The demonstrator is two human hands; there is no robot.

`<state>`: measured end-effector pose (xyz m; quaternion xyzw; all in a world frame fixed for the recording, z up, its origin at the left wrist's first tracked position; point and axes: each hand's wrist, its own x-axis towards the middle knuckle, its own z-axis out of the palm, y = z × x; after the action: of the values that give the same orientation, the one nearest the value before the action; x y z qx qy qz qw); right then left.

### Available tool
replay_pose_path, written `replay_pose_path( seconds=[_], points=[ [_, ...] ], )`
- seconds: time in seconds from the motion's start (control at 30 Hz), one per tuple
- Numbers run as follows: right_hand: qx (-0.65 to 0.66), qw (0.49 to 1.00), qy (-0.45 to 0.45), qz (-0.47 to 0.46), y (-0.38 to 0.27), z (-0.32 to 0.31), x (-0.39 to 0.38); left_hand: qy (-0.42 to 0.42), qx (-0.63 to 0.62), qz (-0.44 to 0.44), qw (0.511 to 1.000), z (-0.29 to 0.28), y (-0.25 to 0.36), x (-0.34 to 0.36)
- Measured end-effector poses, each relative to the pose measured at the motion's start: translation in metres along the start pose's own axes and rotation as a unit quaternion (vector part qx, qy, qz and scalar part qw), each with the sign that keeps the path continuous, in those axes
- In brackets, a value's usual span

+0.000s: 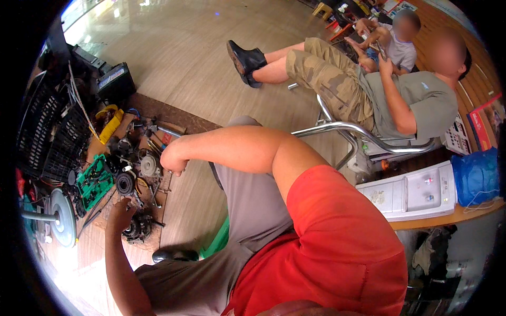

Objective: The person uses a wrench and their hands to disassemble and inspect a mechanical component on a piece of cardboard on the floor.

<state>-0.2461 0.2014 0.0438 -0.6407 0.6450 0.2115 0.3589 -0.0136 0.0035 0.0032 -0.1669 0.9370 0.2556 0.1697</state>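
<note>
My left hand [121, 215] is low over the left side of a dark metal machine part [139, 228]. Its fingers bend inward; what they grip, if anything, is hidden. Farther forward, my right hand [175, 157] hangs with curled fingers beside a round grey metal part [149, 166]. Whatever lies within those fingers does not show. Between the two hands sits a dark ring-shaped part [125, 184]. A long metal tool [167, 131] extends beyond my right hand. Small greasy parts and tools lie around them on a brown board [158, 197].
Left of the parts are a green tray [95, 184], black crates [66, 147] and a pale round disc [63, 217]. A yellow container [109, 124] and black battery [116, 81] stand beyond. Two people sit right, one on a metal-framed chair [337, 126], near a white water dispenser [416, 189].
</note>
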Motion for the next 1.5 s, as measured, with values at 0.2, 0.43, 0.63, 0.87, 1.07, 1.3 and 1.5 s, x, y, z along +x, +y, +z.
replay_pose_path(
  seconds=[0.2, 0.43, 0.63, 0.87, 1.07, 1.3, 1.5],
  points=[
    [0.005, 1.000, 0.000, 0.001, -0.002, -0.001, -0.003, 0.007, -0.013, -0.001, 1.000, -0.001, 0.005, -0.003],
    [0.000, 1.000, 0.013, -0.003, 0.003, 0.004, 0.002, 0.010, -0.005, 0.015, 1.000, -0.001, 0.005, -0.001],
    [0.011, 1.000, -0.004, 0.008, -0.004, -0.003, -0.009, 0.018, -0.010, 0.014, 1.000, -0.005, 0.012, -0.006],
    [-0.003, 1.000, 0.008, -0.001, 0.000, 0.001, -0.005, 0.014, 0.010, 0.015, 1.000, -0.004, 0.013, -0.004],
    [0.000, 1.000, 0.003, -0.004, 0.004, 0.005, 0.005, 0.001, 0.007, 0.009, 1.000, -0.005, 0.014, -0.002],
    [-0.002, 1.000, -0.002, -0.002, 0.001, 0.003, 0.003, 0.015, -0.003, 0.017, 1.000, -0.003, 0.011, -0.004],
    [0.002, 1.000, -0.002, -0.004, 0.000, 0.002, 0.002, 0.021, -0.008, 0.031, 0.999, -0.004, 0.010, -0.005]
  ],
)
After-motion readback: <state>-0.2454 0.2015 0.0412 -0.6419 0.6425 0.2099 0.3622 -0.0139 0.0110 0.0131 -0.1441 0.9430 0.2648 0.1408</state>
